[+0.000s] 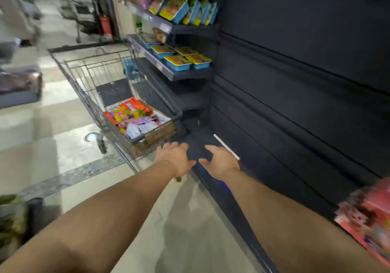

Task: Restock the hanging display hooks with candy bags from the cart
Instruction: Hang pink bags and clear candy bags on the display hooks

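candy bags (pixel 135 116) sit in the cart (pixel 88 76), middle of the frame. left hand (pixel 176 158) and right hand (pixel 221 161) reach out open, holding nothing. no hooks show yet, so the job looks barely begun.

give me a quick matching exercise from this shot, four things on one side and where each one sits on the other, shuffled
Things:
1. candy bags
2. blue and yellow boxes
3. white strip
4. left hand

Places:
A. on the dark base ledge by the right hand
B. on the mid shelf of the dark rack
C. in a cardboard box inside the wire cart
D. at the near end of the cart, open and holding nothing

Pairs: 1-C, 2-B, 3-A, 4-D
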Tool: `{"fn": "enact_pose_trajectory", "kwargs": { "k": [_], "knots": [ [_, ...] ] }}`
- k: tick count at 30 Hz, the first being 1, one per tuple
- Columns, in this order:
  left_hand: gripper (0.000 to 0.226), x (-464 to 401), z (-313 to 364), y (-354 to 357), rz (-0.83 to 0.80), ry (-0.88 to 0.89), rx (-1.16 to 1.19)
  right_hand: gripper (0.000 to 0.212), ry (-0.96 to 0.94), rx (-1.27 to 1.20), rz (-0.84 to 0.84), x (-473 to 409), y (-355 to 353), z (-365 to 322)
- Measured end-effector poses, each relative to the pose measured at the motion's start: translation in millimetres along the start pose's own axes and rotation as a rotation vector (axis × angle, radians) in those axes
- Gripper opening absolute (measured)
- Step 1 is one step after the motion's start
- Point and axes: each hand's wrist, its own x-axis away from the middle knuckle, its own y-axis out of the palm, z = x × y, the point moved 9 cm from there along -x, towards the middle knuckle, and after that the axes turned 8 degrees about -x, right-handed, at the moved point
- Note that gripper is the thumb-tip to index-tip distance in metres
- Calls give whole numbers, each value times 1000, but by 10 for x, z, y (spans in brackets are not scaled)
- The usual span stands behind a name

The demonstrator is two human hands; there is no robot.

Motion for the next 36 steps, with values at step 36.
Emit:
{"fn": "enact_pose_trajectory", "kwargs": {
  "k": [36],
  "knots": [
    [69, -3634, -3740, 38, -166, -319, 83, 52, 24, -34, -237, -4731, 1216, -1972]
  ]
}}
